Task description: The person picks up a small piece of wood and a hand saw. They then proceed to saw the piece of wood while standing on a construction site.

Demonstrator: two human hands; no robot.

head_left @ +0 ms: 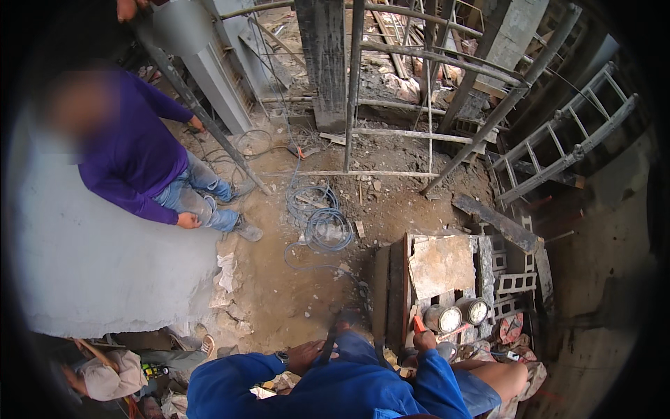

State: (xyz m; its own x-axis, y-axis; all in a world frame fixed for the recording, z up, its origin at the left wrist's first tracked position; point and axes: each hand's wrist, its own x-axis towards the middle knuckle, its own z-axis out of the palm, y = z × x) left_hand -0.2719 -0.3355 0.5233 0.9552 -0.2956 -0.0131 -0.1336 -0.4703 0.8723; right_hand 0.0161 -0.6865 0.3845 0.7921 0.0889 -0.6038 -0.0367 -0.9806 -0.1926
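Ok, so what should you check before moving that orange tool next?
1. Right hand has a grip on the orange tool: ok.
2. Left hand has hold of the dark strap: cannot tell, it is blurred there.
3. Nearest round can is not touching the tool: ok, but it sits close.
4. Blue cable on the dirt lies away from both hands: ok.
5. Person in purple sits well away from the tool: ok.
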